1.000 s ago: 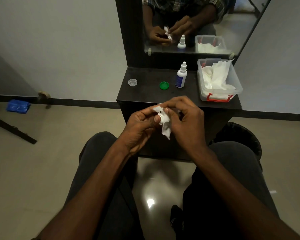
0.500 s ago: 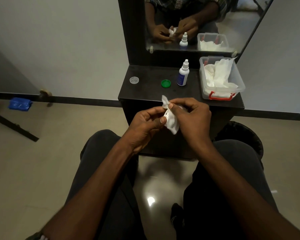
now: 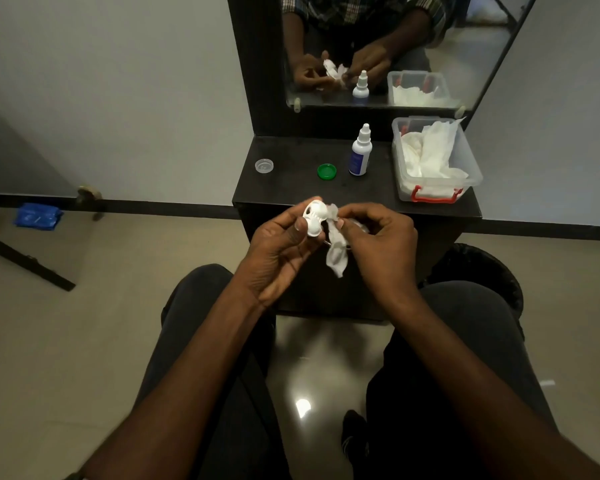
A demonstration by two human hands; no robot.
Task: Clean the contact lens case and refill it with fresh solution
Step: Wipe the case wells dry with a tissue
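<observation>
My left hand (image 3: pixel 278 251) pinches a white contact lens case (image 3: pixel 314 218) between thumb and fingers, held in front of the dark vanity's front edge. My right hand (image 3: pixel 381 240) pinches a crumpled white tissue (image 3: pixel 336 252) that hangs down right beside the case and touches it. On the vanity top (image 3: pixel 291 188) lie a green cap (image 3: pixel 326 171) and a clear cap (image 3: pixel 264 165), both off the case. A small white solution bottle (image 3: pixel 360 154) with a blue label stands upright to the right of the green cap.
A clear plastic box (image 3: pixel 465 168) with red clips, full of white tissues, sits at the vanity's right end. A mirror (image 3: pixel 465 64) stands behind it. A dark round bin (image 3: pixel 482 268) is on the floor at the right. A blue pack (image 3: pixel 37 216) lies far left.
The tissue has come off the case, which now shows bare in my left hand. Both hands have drifted slightly apart, the tissue hanging from my right fingers.
</observation>
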